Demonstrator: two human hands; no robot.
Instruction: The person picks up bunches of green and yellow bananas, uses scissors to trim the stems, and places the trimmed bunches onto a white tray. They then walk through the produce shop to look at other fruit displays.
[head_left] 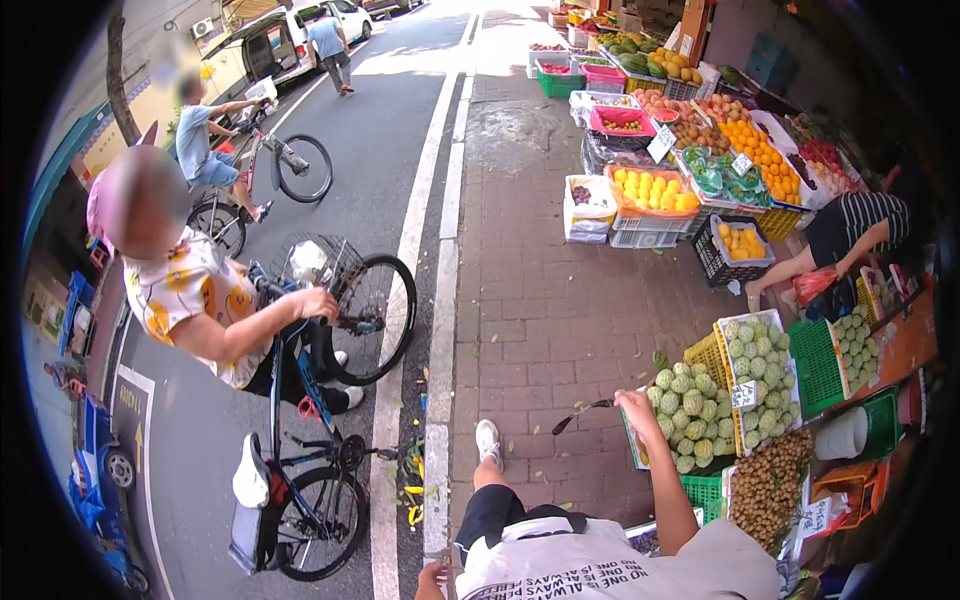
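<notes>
My right hand (634, 408) is raised beside the crates of green knobbly fruit (698, 412). Its fingers are closed on a thin dark item (582, 412), perhaps a strap or sunglasses, too small to make out. Down at my side, my left hand (434, 574) shows only in part at the bottom edge of the view; its fingers are too unclear to read. A price card (744, 394) stands among the green fruit, and small brown fruit (771, 485) lies heaped nearer to me.
On the left, a person (205, 300) in a pink hat holds a bicycle (325, 480) by the kerb. Another person (205, 135) rides a bicycle; one walks farther off. A person in stripes (868, 222) bends by the stalls. Crates of yellow fruit (655, 190) edge the brick pavement (520, 280).
</notes>
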